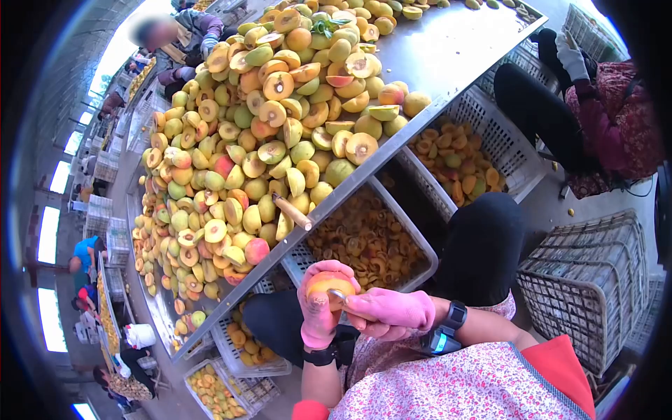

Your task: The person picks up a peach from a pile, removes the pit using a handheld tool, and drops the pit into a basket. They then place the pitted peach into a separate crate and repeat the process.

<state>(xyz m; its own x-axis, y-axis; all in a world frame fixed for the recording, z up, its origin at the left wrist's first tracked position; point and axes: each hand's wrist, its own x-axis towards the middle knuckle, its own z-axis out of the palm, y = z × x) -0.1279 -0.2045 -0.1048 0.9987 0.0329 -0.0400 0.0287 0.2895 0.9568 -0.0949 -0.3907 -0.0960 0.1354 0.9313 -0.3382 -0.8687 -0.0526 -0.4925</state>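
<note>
My left hand (319, 315), in a pink glove, is closed round a halved peach (330, 285) above my lap. My right hand (392, 310), gloved in pink too, grips a small tool with a curved metal end (337, 295), which touches the fruit's cut face. The tool's handle is mostly hidden by my fingers. Just beyond my hands is a crate (413, 280) holding cut fruit pieces (364, 241). A wooden-handled tool (292, 212) lies on the heap of halved fruit (259, 154) at the edge of the metal table (448, 98).
Crates of fruit stand under the table edge, one at the right (490, 119) and one at the lower left (224, 388). An upturned crate (567, 294) is to my right. A co-worker (609, 119) sits at the upper right; other people work at the left.
</note>
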